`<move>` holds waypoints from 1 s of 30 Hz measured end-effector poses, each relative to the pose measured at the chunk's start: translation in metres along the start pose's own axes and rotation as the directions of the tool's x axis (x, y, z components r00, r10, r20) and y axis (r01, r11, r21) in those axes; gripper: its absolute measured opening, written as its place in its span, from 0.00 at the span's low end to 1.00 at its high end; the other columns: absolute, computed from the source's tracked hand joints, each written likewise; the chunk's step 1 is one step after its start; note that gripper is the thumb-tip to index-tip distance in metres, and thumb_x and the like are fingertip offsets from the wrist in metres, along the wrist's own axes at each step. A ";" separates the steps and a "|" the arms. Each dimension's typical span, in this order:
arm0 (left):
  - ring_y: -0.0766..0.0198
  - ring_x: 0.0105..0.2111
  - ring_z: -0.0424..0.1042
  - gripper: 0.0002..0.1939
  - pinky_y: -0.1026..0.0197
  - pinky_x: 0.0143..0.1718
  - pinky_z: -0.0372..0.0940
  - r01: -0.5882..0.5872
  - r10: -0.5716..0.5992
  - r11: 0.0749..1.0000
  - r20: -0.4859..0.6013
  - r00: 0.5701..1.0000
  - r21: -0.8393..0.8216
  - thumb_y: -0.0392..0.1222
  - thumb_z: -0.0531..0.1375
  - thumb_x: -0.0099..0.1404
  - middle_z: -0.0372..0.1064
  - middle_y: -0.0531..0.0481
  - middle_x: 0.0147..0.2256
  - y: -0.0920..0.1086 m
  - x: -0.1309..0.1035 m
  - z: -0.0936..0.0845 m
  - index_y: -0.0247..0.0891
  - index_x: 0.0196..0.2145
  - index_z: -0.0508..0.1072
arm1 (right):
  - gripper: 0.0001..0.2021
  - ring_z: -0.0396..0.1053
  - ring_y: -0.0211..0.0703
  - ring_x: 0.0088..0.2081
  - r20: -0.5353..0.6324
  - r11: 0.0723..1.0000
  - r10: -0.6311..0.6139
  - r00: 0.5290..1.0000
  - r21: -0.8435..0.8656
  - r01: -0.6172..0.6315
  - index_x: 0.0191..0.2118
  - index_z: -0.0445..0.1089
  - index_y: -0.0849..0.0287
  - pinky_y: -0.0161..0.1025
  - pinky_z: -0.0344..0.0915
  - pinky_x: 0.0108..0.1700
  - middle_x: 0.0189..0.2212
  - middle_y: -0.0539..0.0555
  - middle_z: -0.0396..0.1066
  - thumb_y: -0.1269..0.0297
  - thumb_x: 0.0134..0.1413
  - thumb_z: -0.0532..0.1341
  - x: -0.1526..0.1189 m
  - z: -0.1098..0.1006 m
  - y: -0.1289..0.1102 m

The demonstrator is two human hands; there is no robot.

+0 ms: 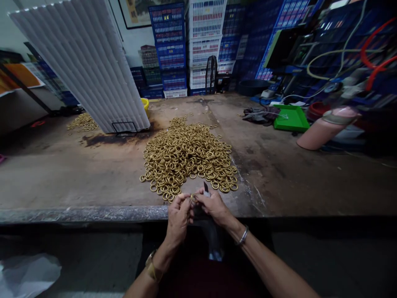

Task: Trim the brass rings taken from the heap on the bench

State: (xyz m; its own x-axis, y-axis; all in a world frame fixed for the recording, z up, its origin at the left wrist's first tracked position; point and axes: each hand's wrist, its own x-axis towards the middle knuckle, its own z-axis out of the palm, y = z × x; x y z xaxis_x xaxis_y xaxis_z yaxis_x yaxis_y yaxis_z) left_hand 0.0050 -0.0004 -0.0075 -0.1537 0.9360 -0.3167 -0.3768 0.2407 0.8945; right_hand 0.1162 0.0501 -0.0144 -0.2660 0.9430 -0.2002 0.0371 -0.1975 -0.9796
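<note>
Between my two hands, near the table's front edge, is a small brass-coloured ring (192, 198). My left hand (179, 215) pinches it from the left, fingers closed. My right hand (214, 205) is closed around a small knife (206, 189) whose dark blade points up and away from me. The right fingertips meet the ring's right side, though how they touch it is partly hidden. Just beyond my hands spreads a large heap of similar brass-coloured rings (189, 153), with some loose ones along its rim.
A tall white corrugated panel (83, 70) leans in a black wire stand at the left, beside a smaller ring pile (83, 122). A green tray (290, 117), dark gloves (260, 116) and a pink bottle (328, 127) lie to the right. Stacked crates (170, 45) line the back.
</note>
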 end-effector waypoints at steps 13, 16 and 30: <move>0.70 0.19 0.60 0.09 0.68 0.23 0.57 -0.275 0.270 0.883 0.068 0.960 0.381 0.43 0.56 0.57 0.64 0.54 0.20 -0.001 -0.002 -0.008 0.36 0.32 0.71 | 0.11 0.47 0.26 0.11 0.092 0.990 0.126 0.988 0.049 -0.131 0.27 0.62 0.61 0.27 0.42 0.13 0.14 0.43 0.59 0.57 0.42 0.56 -0.005 -0.003 0.001; 0.72 0.15 0.56 0.10 0.70 0.18 0.54 -0.209 0.204 0.901 0.054 0.978 0.381 0.45 0.55 0.57 0.59 0.57 0.16 -0.001 -0.002 -0.008 0.36 0.32 0.69 | 0.12 0.49 0.27 0.14 0.068 0.996 0.045 0.997 -0.081 -0.040 0.24 0.63 0.61 0.28 0.46 0.15 0.14 0.44 0.59 0.56 0.41 0.58 -0.005 -0.004 0.002; 0.75 0.15 0.57 0.15 0.73 0.14 0.50 0.050 -0.050 0.999 0.128 0.991 0.001 0.51 0.59 0.53 0.60 0.58 0.21 0.006 -0.007 -0.006 0.37 0.28 0.61 | 0.10 0.57 0.32 0.19 -0.015 0.902 -0.151 0.988 -0.411 0.132 0.22 0.65 0.61 0.30 0.52 0.23 0.16 0.48 0.64 0.64 0.48 0.53 -0.003 -0.008 0.009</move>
State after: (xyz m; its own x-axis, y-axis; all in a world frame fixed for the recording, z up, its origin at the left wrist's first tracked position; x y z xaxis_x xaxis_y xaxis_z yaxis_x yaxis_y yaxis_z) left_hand -0.0017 -0.0072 -0.0017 -0.0166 0.9480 -0.3177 -0.3828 0.2875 0.8779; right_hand 0.1249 0.0474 -0.0232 -0.2543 0.9658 -0.0497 0.3946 0.0567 -0.9171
